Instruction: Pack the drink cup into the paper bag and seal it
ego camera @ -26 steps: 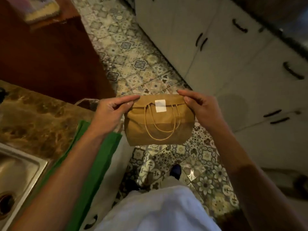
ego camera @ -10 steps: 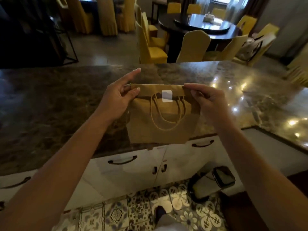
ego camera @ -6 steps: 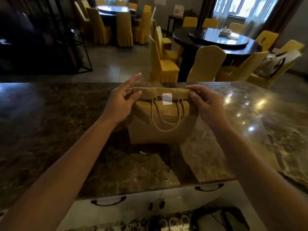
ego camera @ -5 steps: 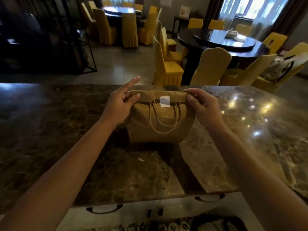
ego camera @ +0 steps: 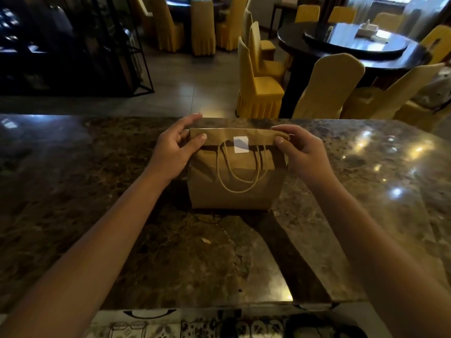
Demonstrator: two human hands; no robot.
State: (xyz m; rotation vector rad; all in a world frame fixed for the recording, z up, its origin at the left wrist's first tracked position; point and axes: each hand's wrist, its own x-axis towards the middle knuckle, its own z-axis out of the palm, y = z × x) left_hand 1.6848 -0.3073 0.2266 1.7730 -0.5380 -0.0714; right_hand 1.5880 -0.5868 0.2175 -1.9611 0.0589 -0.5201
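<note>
On the counter: one paper bag [ego camera: 235,191] upright on marble countertop [ego camera: 97,215], top folded
Seal: one white sticker [ego camera: 240,144] over fold
Handles: two cord loops [ego camera: 235,175] hanging down front
Left hand [ego camera: 174,152]: fingers pinching fold's left corner
Right hand [ego camera: 303,154]: fingers pinching right corner
Cup: unseen

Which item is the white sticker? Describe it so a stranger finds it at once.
Start at the dark marble counter; a brown paper bag stands on it, its top gripped by the left hand and right hand. The white sticker bridges the folded flap's centre, the bag's only white patch.
</note>
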